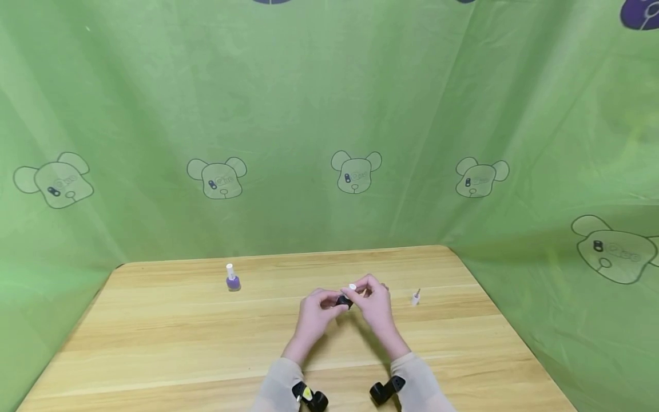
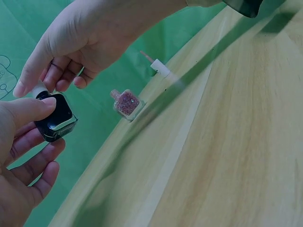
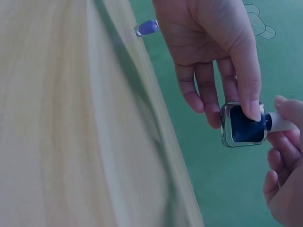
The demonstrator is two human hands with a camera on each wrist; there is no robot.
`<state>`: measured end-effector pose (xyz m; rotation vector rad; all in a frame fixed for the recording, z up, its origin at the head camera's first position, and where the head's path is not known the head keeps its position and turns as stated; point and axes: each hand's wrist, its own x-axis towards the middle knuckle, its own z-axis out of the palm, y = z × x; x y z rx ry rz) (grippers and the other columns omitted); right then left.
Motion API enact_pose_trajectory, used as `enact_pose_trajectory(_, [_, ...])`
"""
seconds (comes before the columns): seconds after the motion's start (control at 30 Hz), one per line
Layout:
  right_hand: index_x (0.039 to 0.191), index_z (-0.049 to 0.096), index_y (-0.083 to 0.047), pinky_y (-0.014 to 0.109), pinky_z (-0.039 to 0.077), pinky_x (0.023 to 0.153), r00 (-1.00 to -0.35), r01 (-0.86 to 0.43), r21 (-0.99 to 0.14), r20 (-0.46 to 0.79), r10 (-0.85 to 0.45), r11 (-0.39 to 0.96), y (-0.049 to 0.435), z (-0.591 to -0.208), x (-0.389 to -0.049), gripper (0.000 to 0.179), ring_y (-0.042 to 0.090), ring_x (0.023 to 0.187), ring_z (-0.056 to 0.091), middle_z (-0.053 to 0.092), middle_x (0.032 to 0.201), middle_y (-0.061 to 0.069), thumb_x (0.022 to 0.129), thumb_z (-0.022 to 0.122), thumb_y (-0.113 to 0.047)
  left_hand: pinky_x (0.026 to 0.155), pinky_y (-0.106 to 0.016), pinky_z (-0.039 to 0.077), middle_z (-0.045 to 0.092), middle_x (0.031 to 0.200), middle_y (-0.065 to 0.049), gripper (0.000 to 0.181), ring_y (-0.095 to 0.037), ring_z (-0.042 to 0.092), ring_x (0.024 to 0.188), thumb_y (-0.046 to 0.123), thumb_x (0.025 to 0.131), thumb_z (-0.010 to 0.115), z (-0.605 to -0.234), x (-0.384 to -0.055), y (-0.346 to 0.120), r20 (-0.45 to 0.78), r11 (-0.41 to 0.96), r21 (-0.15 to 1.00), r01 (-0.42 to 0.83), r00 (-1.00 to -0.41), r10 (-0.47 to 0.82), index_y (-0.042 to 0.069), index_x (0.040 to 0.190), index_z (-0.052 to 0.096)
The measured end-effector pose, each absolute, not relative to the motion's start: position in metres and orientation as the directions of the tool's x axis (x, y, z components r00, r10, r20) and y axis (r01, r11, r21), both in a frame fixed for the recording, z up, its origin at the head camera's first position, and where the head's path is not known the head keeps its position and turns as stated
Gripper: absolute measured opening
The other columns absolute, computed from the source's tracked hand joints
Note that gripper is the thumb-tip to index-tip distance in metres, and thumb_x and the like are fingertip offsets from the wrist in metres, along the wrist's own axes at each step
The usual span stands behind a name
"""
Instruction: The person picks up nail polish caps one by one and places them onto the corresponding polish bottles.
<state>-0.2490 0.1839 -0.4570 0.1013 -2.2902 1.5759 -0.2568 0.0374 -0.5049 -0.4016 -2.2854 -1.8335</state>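
Observation:
My left hand [image 1: 315, 316] holds a square glass nail polish bottle [image 2: 57, 118] of very dark polish, thumb on its front face and fingers behind. My right hand [image 1: 377, 305] pinches the bottle's white cap [image 3: 280, 122] between thumb and fingers. The cap sits at the bottle's neck, where a dark ring [image 3: 268, 122] shows beside it. Both hands are raised above the table. Beyond my right hand, a pink glitter nail polish bottle [image 2: 128, 103] stands uncapped, mostly hidden by that hand in the head view.
To the right on the wooden table [image 1: 180, 337] is a white cap [image 1: 415, 299] with its brush pointing up. A purple nail polish bottle [image 1: 233, 282] with a white cap stands at the back left. Green curtains [image 1: 288, 114] enclose the table behind and at the sides.

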Motion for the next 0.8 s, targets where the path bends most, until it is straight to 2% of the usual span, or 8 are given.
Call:
enact_pose_trajectory(0.33, [0.087, 0.065, 0.000, 0.017, 0.039, 0.064, -0.947, -0.276, -0.882, 0.318, 0.048, 0.383, 0.187, -0.442, -0.241, 0.016, 0.008, 0.070, 0.050, 0.067, 0.084, 0.013, 0.081, 0.078, -0.008, 0.076, -0.016, 0.056, 0.070, 0.094, -0.008, 0.030, -0.010, 0.066, 0.081, 0.021, 0.077, 0.082, -0.504, -0.256, 0.036, 0.296, 0.223, 0.923, 0.314, -0.948, 0.114, 0.005, 0.102, 0.074])
enact_pose_trajectory(0.47, [0.103, 0.067, 0.002, 0.021, 0.044, 0.072, -0.930, -0.357, -0.864, 0.364, -0.048, 0.354, 0.191, -0.443, -0.243, 0.020, 0.004, 0.084, 0.055, 0.071, 0.097, 0.018, 0.088, 0.071, -0.009, 0.076, -0.017, 0.056, 0.070, 0.095, -0.009, 0.031, -0.009, 0.066, 0.081, 0.021, 0.078, 0.081, -0.504, -0.257, 0.035, 0.302, 0.214, 0.922, 0.322, -0.946, 0.120, 0.005, 0.103, 0.074])
enact_pose_trajectory(0.6, [0.122, 0.062, 0.003, 0.024, 0.046, 0.083, -0.910, -0.413, -0.851, 0.374, -0.178, 0.325, 0.198, -0.445, -0.246, 0.030, 0.005, 0.099, 0.057, 0.069, 0.116, 0.020, 0.094, 0.062, -0.009, 0.078, -0.017, 0.056, 0.070, 0.097, -0.011, 0.031, -0.014, 0.067, 0.085, 0.021, 0.079, 0.080, -0.504, -0.259, 0.033, 0.292, 0.178, 0.934, 0.309, -0.949, 0.117, 0.004, 0.105, 0.073])
enact_pose_trajectory(0.7, [0.126, 0.059, 0.002, 0.024, 0.046, 0.088, -0.907, -0.413, -0.847, 0.348, -0.238, 0.334, 0.202, -0.445, -0.247, 0.032, 0.011, 0.105, 0.061, 0.068, 0.121, 0.018, 0.096, 0.058, -0.008, 0.080, -0.018, 0.056, 0.070, 0.097, -0.012, 0.031, -0.017, 0.068, 0.087, 0.020, 0.079, 0.080, -0.503, -0.260, 0.032, 0.288, 0.173, 0.936, 0.306, -0.950, 0.120, 0.004, 0.105, 0.073])
enact_pose_trajectory(0.8, [0.126, 0.061, -0.001, 0.024, 0.047, 0.091, -0.914, -0.397, -0.842, 0.323, -0.247, 0.366, 0.207, -0.454, -0.255, 0.031, 0.017, 0.106, 0.064, 0.069, 0.120, 0.015, 0.096, 0.058, -0.009, 0.080, -0.018, 0.057, 0.070, 0.097, -0.011, 0.031, -0.016, 0.068, 0.087, 0.020, 0.079, 0.080, -0.503, -0.261, 0.030, 0.293, 0.184, 0.932, 0.312, -0.948, 0.126, 0.005, 0.105, 0.073])
